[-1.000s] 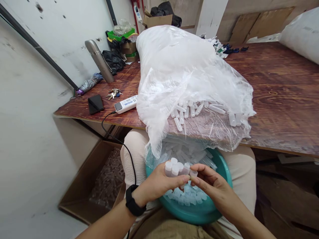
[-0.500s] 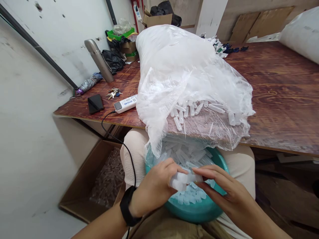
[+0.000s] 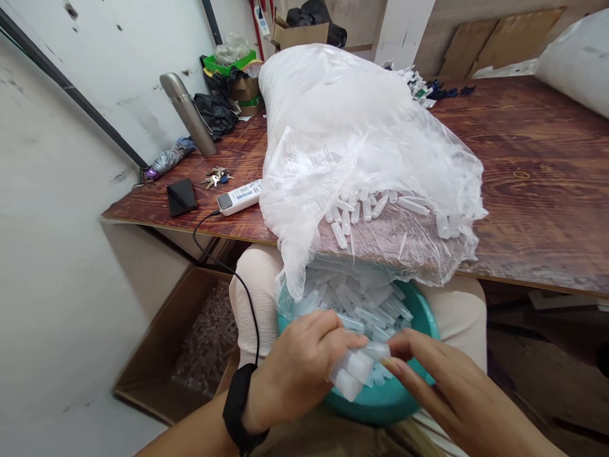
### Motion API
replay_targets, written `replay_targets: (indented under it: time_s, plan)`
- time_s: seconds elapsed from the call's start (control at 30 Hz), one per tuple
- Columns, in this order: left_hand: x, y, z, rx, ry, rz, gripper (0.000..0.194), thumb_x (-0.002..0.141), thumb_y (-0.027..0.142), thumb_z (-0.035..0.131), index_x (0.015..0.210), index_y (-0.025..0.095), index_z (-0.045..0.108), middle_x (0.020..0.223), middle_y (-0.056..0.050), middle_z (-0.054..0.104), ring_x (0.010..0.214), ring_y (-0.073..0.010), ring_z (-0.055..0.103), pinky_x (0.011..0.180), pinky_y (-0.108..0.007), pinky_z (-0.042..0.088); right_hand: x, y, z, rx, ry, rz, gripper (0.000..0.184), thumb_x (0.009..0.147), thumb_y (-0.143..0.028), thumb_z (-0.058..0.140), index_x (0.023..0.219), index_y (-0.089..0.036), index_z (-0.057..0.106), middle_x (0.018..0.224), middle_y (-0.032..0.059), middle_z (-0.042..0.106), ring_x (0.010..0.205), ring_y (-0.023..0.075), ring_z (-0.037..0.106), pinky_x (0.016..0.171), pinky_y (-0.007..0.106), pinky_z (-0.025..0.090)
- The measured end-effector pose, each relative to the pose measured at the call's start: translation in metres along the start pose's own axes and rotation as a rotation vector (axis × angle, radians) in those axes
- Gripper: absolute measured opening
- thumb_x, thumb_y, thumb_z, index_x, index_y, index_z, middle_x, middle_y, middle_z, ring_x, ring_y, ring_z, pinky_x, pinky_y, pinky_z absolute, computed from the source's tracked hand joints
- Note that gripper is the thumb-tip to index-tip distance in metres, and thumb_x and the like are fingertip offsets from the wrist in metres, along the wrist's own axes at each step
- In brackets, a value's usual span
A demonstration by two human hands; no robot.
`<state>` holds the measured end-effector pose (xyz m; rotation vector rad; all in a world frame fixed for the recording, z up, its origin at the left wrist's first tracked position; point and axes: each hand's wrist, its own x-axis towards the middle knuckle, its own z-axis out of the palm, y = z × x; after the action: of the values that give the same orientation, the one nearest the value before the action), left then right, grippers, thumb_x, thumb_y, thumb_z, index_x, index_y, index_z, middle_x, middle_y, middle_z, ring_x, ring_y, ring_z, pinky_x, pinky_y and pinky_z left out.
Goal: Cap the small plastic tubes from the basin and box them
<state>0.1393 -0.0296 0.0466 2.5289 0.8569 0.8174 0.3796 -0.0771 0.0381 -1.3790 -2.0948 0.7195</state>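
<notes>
My left hand (image 3: 297,368), with a black band on its wrist, is closed round a bunch of small clear plastic tubes (image 3: 354,371); their ends stick out to the right. My right hand (image 3: 440,387) touches the bunch from the right with its fingertips, fingers loosely bent. Both hands hover over a teal basin (image 3: 380,406) on my lap, filled with more clear tubes (image 3: 366,304). A big clear plastic bag (image 3: 342,146) of tubes lies on the wooden table (image 3: 537,171) and spills over its edge into the basin.
On the table's left part lie a black phone (image 3: 181,197), keys (image 3: 216,178), a white device (image 3: 239,197) with a black cable, and a steel flask (image 3: 188,114). A cardboard box (image 3: 190,343) with tubes stands on the floor at left. The wall is close on the left.
Both hands have dropped lower and nearer to me. The tube bunch, upright a second ago, now lies tilted sideways in my left hand, with my right hand following it.
</notes>
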Motion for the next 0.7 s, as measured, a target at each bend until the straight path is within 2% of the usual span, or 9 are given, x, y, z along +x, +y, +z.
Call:
replay_targets:
  time_s: [0.13, 0.23, 0.27, 0.33, 0.4, 0.47, 0.6, 0.67, 0.7]
  plan:
    - [0.000, 0.003, 0.001, 0.035, 0.011, 0.027, 0.017, 0.100, 0.019, 0.051, 0.112, 0.017, 0.063, 0.086, -0.005, 0.065, 0.076, -0.0185, 0.060, 0.066, -0.029, 0.050, 0.008, -0.001, -0.005, -0.081, -0.015, -0.056, 0.023, 0.105, -0.043, 0.044, 0.103, -0.027, 0.061, 0.091, 0.0029, 0.069, 0.082, 0.0201, 0.068, 0.072, 0.030, 0.054]
    - [-0.001, 0.006, 0.002, 0.044, 0.008, 0.055, 0.016, 0.100, 0.018, 0.051, 0.110, 0.017, 0.063, 0.085, -0.004, 0.065, 0.075, -0.0185, 0.060, 0.066, -0.029, 0.050, 0.011, -0.002, -0.006, -0.090, -0.028, -0.096, 0.032, 0.107, -0.038, 0.036, 0.086, -0.027, 0.057, 0.076, -0.0004, 0.063, 0.069, 0.0181, 0.064, 0.064, 0.029, 0.051]
    - [-0.001, 0.005, 0.002, 0.040, 0.008, 0.053, 0.015, 0.100, 0.018, 0.052, 0.110, 0.017, 0.062, 0.085, -0.004, 0.065, 0.075, -0.0185, 0.060, 0.065, -0.029, 0.050, 0.011, -0.002, -0.006, -0.095, -0.021, -0.097, 0.028, 0.107, -0.039, 0.039, 0.088, -0.027, 0.057, 0.076, -0.0006, 0.063, 0.069, 0.0181, 0.064, 0.063, 0.029, 0.051]
    - [-0.003, 0.004, 0.003, 0.030, 0.014, 0.031, 0.015, 0.098, 0.017, 0.054, 0.111, 0.017, 0.062, 0.085, -0.005, 0.065, 0.075, -0.0186, 0.061, 0.065, -0.029, 0.050, 0.009, -0.004, -0.004, -0.086, 0.005, -0.119, 0.016, 0.104, -0.039, 0.047, 0.106, -0.027, 0.057, 0.091, 0.0015, 0.067, 0.083, 0.0195, 0.067, 0.072, 0.029, 0.054]
    - [-0.004, 0.002, 0.004, 0.031, 0.031, 0.018, 0.017, 0.097, 0.015, 0.055, 0.112, 0.017, 0.062, 0.086, -0.005, 0.065, 0.076, -0.0187, 0.061, 0.065, -0.029, 0.050, 0.006, -0.007, 0.000, -0.034, 0.017, -0.162, 0.018, 0.103, -0.032, 0.048, 0.120, -0.029, 0.052, 0.104, 0.0030, 0.067, 0.098, 0.0191, 0.066, 0.083, 0.028, 0.054]
    - [-0.006, 0.001, 0.005, 0.043, 0.054, 0.025, 0.017, 0.096, 0.013, 0.055, 0.112, 0.017, 0.062, 0.085, -0.005, 0.065, 0.075, -0.0187, 0.062, 0.065, -0.029, 0.050, 0.005, -0.012, 0.007, 0.036, 0.021, -0.190, 0.020, 0.104, -0.023, 0.043, 0.121, -0.030, 0.051, 0.104, 0.0019, 0.066, 0.100, 0.0163, 0.066, 0.087, 0.025, 0.054]
    - [-0.021, 0.002, 0.003, 0.034, 0.060, 0.009, 0.015, 0.097, 0.016, 0.056, 0.110, 0.018, 0.063, 0.083, -0.004, 0.066, 0.073, -0.0180, 0.063, 0.064, -0.028, 0.051, 0.008, -0.022, 0.019, 0.130, 0.001, -0.121, 0.019, 0.105, -0.024, 0.042, 0.121, -0.032, 0.048, 0.101, -0.0011, 0.066, 0.092, 0.0133, 0.067, 0.083, 0.022, 0.054]
    - [-0.039, -0.001, -0.002, -0.027, 0.090, -0.056, 0.019, 0.096, 0.020, 0.057, 0.114, 0.019, 0.062, 0.085, -0.004, 0.068, 0.074, -0.0170, 0.064, 0.065, -0.027, 0.053, 0.011, -0.021, 0.022, 0.158, -0.085, -0.045, 0.018, 0.106, -0.030, 0.043, 0.123, -0.033, 0.048, 0.102, -0.0017, 0.068, 0.092, 0.0137, 0.068, 0.083, 0.024, 0.055]
    - [-0.051, -0.005, -0.006, -0.054, 0.136, -0.131, 0.022, 0.096, 0.021, 0.059, 0.117, 0.021, 0.061, 0.087, -0.004, 0.069, 0.076, -0.0165, 0.065, 0.067, -0.026, 0.054, 0.013, -0.018, 0.023, 0.160, -0.139, 0.001, 0.019, 0.106, -0.032, 0.043, 0.125, -0.033, 0.048, 0.104, -0.0010, 0.068, 0.094, 0.0147, 0.069, 0.084, 0.025, 0.055]
